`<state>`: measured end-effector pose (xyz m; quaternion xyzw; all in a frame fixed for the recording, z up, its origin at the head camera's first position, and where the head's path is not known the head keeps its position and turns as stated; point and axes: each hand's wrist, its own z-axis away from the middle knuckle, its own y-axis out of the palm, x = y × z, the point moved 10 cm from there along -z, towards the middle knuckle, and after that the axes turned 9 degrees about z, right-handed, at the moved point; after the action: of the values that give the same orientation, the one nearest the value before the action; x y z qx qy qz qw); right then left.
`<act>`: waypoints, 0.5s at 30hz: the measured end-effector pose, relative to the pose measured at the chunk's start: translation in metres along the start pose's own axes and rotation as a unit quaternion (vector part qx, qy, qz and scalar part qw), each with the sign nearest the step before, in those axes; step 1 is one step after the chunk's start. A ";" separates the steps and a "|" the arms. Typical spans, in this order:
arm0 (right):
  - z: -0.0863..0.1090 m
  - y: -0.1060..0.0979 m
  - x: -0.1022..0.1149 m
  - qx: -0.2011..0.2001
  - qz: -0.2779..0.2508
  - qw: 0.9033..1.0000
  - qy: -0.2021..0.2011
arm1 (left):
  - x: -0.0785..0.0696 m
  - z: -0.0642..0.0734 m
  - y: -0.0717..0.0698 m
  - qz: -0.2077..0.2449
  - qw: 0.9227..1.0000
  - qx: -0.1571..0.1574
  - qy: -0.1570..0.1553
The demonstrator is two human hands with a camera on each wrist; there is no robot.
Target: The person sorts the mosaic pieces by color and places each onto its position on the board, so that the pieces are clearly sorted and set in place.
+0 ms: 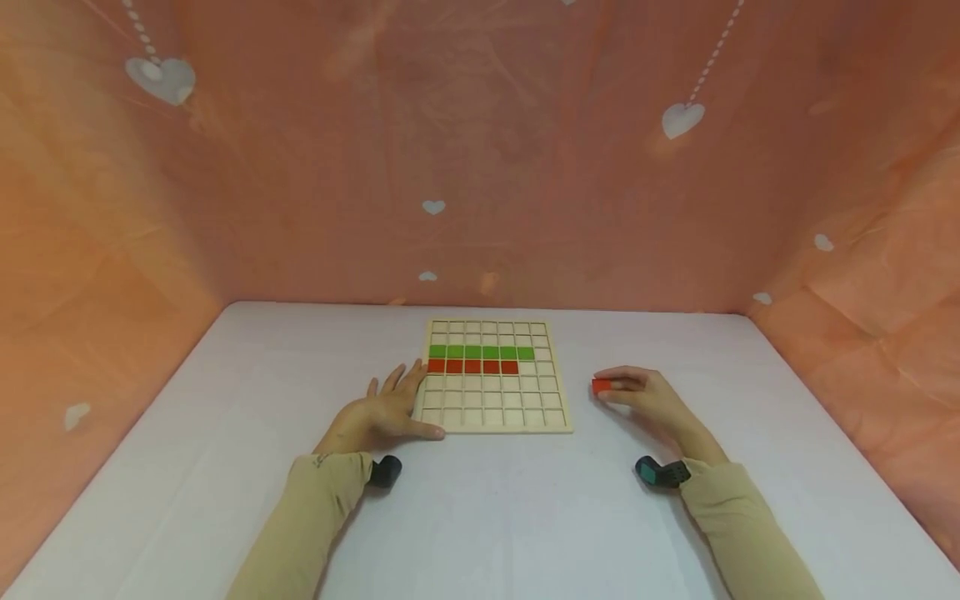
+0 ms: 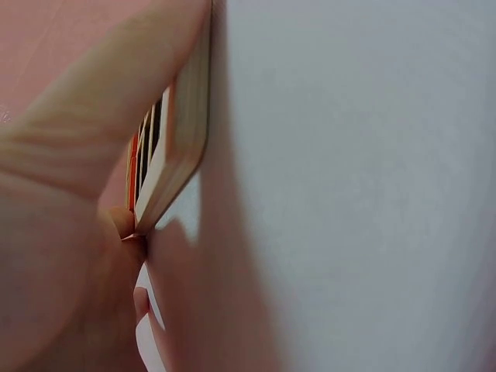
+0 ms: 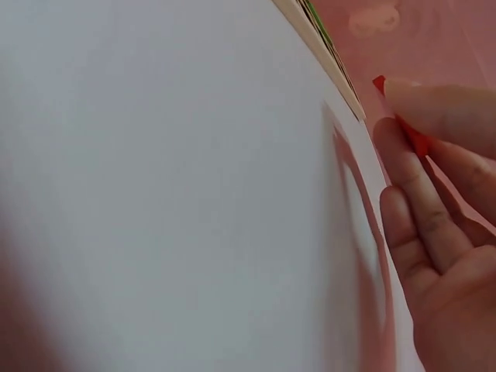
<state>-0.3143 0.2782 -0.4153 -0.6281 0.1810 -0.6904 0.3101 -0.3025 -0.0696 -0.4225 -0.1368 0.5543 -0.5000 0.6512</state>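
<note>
A square wooden grid board [image 1: 493, 417] lies flat on the white table. Several green tiles [image 1: 482, 352] fill most of one row, and a row of several red tiles [image 1: 472, 367] sits just below it. My left hand [image 1: 384, 412] is spread at the board's left side, its fingertips touching the left edge and its thumb at the near left corner. To the right of the board, my right hand [image 1: 651, 398] pinches a red tile [image 1: 601, 387] between thumb and fingers, held above the table. In the right wrist view, thumb and fingers partly hide this red tile [image 3: 419, 141].
White cloth covers the table [image 1: 510, 517]. An orange-pink curtain [image 1: 480, 167] with pale hearts encloses the back and both sides. Black wrist cameras [image 1: 386, 472] sit by both beige sleeves [image 1: 300, 525].
</note>
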 end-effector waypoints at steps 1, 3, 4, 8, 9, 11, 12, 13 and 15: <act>-0.001 0.002 0.001 0.001 -0.001 1.000 0.000 | 0.001 0.000 0.000 0.000 1.000 0.000 -0.001; -0.004 0.006 0.003 0.003 -0.006 1.000 0.000 | 0.001 0.001 0.000 0.002 1.000 0.000 0.001; -0.005 0.007 0.005 0.002 -0.004 1.000 -0.002 | 0.001 0.001 0.000 0.003 1.000 0.000 0.003; -0.010 0.013 0.012 0.003 -0.009 1.000 0.003 | -0.001 0.002 -0.001 0.007 1.000 0.001 0.012; -0.011 0.014 0.014 0.003 -0.012 1.000 0.002 | -0.001 0.002 -0.001 0.008 1.000 0.001 0.013; -0.013 0.017 0.017 0.005 -0.017 1.000 -0.001 | -0.001 0.002 -0.001 0.008 1.000 0.002 0.013; -0.014 0.018 0.019 0.004 -0.019 1.000 -0.003 | -0.002 0.001 -0.001 0.009 1.000 0.003 0.012; -0.015 0.019 0.020 0.003 -0.021 1.000 -0.006 | -0.002 0.001 -0.001 0.010 1.000 0.002 0.011; -0.018 0.021 0.023 0.001 -0.025 1.000 -0.008 | -0.002 0.001 0.000 0.008 1.000 0.003 0.010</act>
<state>-0.3278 0.2454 -0.4138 -0.6376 0.1621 -0.6931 0.2947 -0.3017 -0.0682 -0.4207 -0.1250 0.5603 -0.4980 0.6500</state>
